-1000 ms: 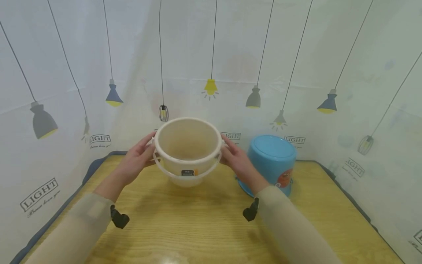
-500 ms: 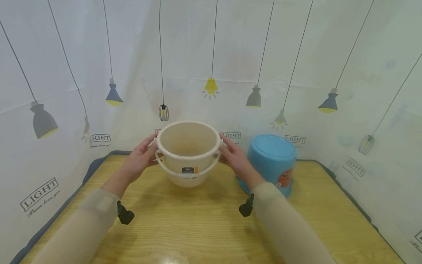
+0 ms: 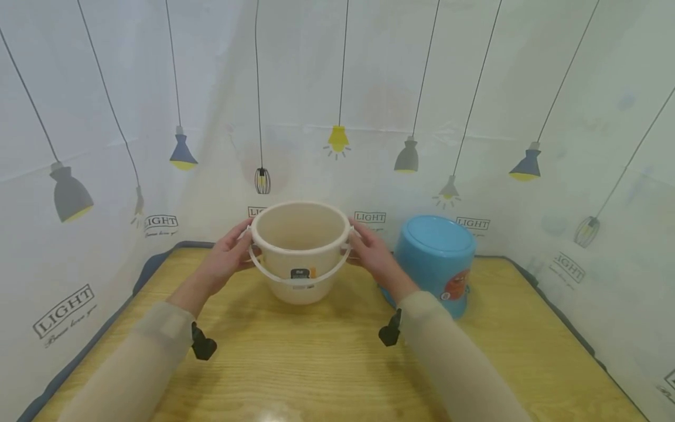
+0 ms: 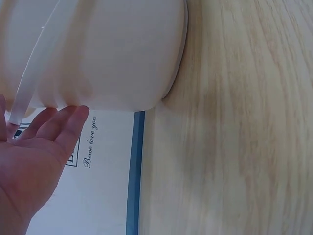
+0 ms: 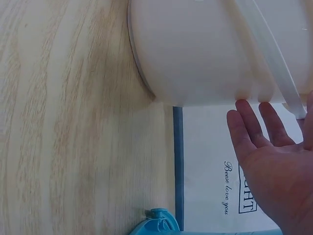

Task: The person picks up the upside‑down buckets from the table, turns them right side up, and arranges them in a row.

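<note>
A cream plastic bucket (image 3: 303, 293) with a white carry handle (image 3: 274, 280) stands upright, mouth up, between my two hands. Its base looks to be down on the table. My left hand (image 3: 224, 261) holds the bucket's left side below the rim, thumb by the handle joint; in the left wrist view its fingertips (image 4: 80, 112) touch the wall. On the opposite side my right hand (image 3: 373, 255) holds it likewise. Some of its fingertips (image 5: 242, 105) touch the wall, while one finger stands apart in the right wrist view. The bucket's far side is hidden.
An upside-down blue bucket (image 3: 435, 258) with a red label stands close beside my right forearm. The wooden table (image 3: 295, 363) ends at a dark blue border in front of a white sheet (image 3: 300, 70) printed with hanging lamps.
The cream bucket has come down and tilted back from leaning toward me to upright. Both hands have moved with it, the forearms drawing slightly inward. The blue bucket stays put.
</note>
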Demonstrator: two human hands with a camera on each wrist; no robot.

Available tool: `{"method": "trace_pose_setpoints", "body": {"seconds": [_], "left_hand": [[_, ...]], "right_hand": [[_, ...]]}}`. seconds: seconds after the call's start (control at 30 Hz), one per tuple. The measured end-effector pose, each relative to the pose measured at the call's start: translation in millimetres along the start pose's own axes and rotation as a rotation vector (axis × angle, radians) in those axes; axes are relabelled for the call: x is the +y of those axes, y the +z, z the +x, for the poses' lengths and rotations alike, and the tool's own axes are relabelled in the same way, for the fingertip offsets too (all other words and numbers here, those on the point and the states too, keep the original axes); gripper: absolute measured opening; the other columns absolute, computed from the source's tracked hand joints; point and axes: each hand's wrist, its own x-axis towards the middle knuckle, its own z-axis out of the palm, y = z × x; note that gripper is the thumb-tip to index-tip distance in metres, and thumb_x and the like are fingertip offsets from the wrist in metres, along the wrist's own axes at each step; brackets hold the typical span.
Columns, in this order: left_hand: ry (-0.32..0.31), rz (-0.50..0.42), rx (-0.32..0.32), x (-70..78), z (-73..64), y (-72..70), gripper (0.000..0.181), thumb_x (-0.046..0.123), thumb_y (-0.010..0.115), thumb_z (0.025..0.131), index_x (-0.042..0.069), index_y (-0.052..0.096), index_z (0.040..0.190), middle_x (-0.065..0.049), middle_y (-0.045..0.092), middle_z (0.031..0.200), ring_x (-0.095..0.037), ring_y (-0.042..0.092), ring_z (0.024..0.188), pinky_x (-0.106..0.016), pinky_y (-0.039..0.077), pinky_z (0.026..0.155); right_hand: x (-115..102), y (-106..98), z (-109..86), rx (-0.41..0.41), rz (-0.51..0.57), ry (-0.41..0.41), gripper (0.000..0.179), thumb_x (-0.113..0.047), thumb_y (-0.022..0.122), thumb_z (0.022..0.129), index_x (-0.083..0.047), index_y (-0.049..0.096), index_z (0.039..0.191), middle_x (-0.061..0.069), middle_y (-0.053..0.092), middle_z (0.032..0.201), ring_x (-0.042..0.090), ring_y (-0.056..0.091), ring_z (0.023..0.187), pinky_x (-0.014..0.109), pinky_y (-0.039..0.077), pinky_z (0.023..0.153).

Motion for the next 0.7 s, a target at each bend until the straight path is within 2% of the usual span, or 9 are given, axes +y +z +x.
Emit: {"method": "trace_pose_setpoints", "body": {"seconds": [0.23,0.4,0.5,0.6,0.7], "left_hand": [[-0.035,-0.037,0.013,-4.7,0.0,3.2,0.067,0.056,0.040,0.117,0.038,0.017,0.177,-0.014,0.026,0.183,-0.049,0.042,0.159,-0.058,0.051,0.121],[-0.044,-0.037,0.030,-6.7,-0.5,5.7,0.069,0.055,0.038,0.117,0.034,0.012,0.178,-0.012,0.025,0.183,-0.046,0.040,0.162,-0.058,0.048,0.124],[-0.038,0.001,0.102,-7.2,-4.7,7.4,0.072,0.052,0.039,0.118,0.026,0.011,0.179,-0.017,0.027,0.182,-0.045,0.040,0.162,-0.059,0.049,0.123],[0.000,0.077,0.219,-5.5,-10.9,9.2,0.072,0.048,0.042,0.119,0.016,0.017,0.177,-0.024,0.037,0.175,-0.045,0.046,0.158,-0.055,0.054,0.119],[0.063,0.119,0.341,-1.9,-17.4,12.1,0.068,0.045,0.047,0.118,0.010,0.029,0.174,-0.026,0.048,0.165,-0.043,0.053,0.151,-0.035,0.063,0.108]], "right_hand": [[3,1,0.6,0.014,-0.018,0.023,0.056,-0.049,0.049,0.117,-0.041,0.037,0.171,0.017,0.058,0.163,0.041,0.068,0.138,0.054,0.056,0.118],[4,2,-2.0,0.039,-0.019,0.010,0.057,-0.050,0.050,0.116,-0.039,0.037,0.171,0.016,0.057,0.164,0.040,0.067,0.139,0.054,0.056,0.118],[4,4,-5.6,0.067,-0.033,-0.004,0.060,-0.050,0.051,0.116,-0.037,0.035,0.172,0.013,0.053,0.169,0.038,0.064,0.143,0.052,0.056,0.119],[0,7,-11.6,0.107,-0.083,-0.008,0.062,-0.052,0.053,0.115,-0.038,0.034,0.172,0.011,0.049,0.172,0.036,0.060,0.148,0.053,0.053,0.122],[-7,9,-19.6,0.162,-0.146,0.014,0.063,-0.054,0.054,0.114,-0.039,0.035,0.172,0.010,0.050,0.171,0.035,0.057,0.151,0.055,0.051,0.123]]}}
